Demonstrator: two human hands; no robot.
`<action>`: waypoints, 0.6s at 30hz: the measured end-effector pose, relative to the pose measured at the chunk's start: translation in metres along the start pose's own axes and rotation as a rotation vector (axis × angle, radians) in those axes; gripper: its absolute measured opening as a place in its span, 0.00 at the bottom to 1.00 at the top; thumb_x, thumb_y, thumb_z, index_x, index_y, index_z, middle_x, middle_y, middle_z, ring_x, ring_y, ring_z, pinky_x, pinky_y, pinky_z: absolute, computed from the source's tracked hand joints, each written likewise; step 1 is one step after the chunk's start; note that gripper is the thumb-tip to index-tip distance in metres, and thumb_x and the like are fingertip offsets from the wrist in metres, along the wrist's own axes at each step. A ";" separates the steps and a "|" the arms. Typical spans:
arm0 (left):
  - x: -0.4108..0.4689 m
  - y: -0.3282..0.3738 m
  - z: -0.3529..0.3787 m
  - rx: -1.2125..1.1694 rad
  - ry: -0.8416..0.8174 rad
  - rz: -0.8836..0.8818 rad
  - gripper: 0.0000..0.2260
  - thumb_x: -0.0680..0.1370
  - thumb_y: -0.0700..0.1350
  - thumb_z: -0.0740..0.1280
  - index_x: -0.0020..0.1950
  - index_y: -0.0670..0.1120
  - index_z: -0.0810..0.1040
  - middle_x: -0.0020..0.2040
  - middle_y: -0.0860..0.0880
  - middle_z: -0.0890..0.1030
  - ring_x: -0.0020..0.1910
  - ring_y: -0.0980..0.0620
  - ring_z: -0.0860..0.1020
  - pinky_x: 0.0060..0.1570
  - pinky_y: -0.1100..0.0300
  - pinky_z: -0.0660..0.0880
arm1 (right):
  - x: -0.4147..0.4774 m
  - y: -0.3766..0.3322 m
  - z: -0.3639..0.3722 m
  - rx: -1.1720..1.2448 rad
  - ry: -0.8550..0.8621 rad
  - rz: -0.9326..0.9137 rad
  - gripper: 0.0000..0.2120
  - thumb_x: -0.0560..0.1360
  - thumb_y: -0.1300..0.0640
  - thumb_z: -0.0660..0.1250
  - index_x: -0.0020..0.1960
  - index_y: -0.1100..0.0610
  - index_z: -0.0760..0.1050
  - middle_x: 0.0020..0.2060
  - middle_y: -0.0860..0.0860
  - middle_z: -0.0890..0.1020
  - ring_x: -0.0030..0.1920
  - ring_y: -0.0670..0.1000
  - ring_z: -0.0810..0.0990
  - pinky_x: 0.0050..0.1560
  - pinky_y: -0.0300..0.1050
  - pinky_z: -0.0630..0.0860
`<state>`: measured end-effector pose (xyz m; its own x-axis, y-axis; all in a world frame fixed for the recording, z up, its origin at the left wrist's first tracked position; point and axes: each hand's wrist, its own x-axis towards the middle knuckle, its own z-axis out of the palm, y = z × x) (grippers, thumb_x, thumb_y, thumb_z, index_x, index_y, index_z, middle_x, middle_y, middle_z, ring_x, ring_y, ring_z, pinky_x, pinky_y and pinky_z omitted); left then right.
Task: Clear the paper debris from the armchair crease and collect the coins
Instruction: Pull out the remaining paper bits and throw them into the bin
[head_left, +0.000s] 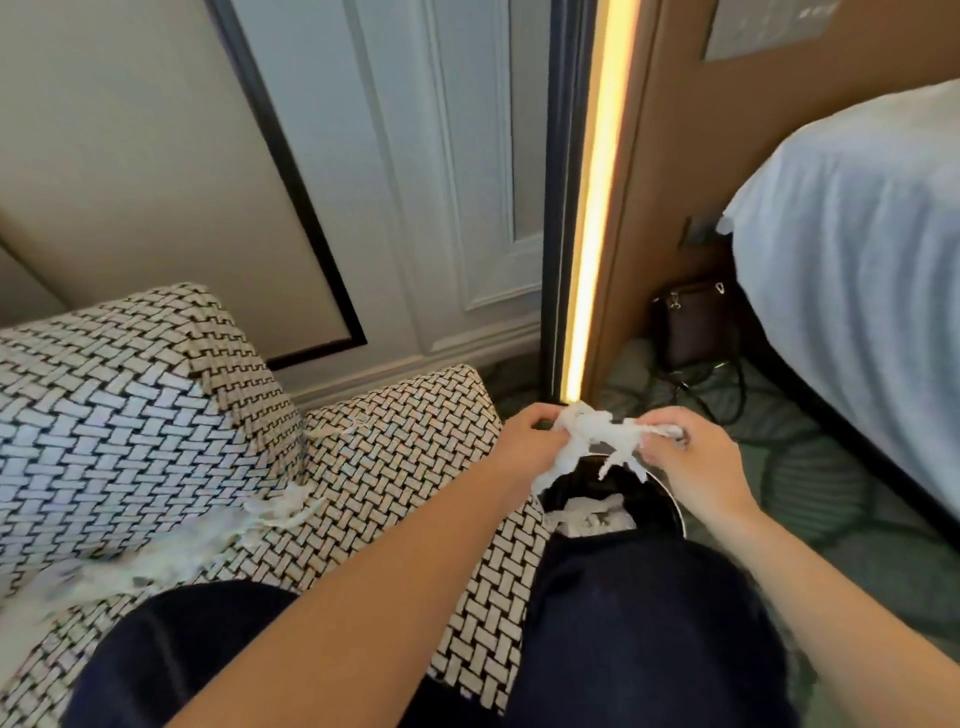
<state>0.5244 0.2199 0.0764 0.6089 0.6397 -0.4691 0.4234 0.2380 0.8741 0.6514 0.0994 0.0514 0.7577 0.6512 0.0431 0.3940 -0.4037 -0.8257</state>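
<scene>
- Left hand (524, 439), out past the armchair (389, 467) whose crease holds paper shreds (280, 512), grips one end of a paper wad (592, 436), fingers curled.
- Right hand (698, 457) pinches the other end.
- The wad hangs over a black bin (672, 504) holding more paper.

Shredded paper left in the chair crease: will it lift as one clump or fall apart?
Probably floppy and very light: the shredded paper lies in thin loose strips. Likely sheds pieces: strands dangle from the bundle held by the left hand and right hand.
</scene>
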 end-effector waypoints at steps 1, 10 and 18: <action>0.004 -0.001 0.007 0.014 0.005 -0.009 0.12 0.78 0.39 0.63 0.58 0.52 0.74 0.53 0.49 0.76 0.49 0.51 0.77 0.49 0.57 0.77 | 0.003 0.008 -0.002 -0.005 -0.007 0.025 0.06 0.75 0.61 0.66 0.50 0.56 0.80 0.46 0.50 0.81 0.48 0.49 0.77 0.50 0.44 0.71; 0.030 -0.016 0.039 0.239 -0.109 -0.104 0.23 0.79 0.43 0.63 0.74 0.49 0.62 0.69 0.48 0.69 0.44 0.60 0.71 0.38 0.72 0.66 | 0.023 0.069 0.001 0.007 -0.028 0.274 0.04 0.73 0.60 0.67 0.46 0.53 0.79 0.42 0.49 0.81 0.47 0.52 0.79 0.53 0.48 0.74; 0.032 -0.024 0.023 0.303 -0.149 -0.129 0.19 0.80 0.45 0.62 0.71 0.49 0.67 0.67 0.48 0.71 0.55 0.55 0.68 0.52 0.61 0.65 | 0.029 0.086 0.018 -0.019 -0.309 0.317 0.08 0.77 0.54 0.65 0.55 0.48 0.75 0.48 0.52 0.81 0.47 0.50 0.78 0.38 0.35 0.69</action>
<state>0.5495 0.2179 0.0371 0.6193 0.4994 -0.6059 0.6691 0.0680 0.7400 0.6978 0.0955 -0.0288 0.6525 0.6538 -0.3831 0.1789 -0.6242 -0.7605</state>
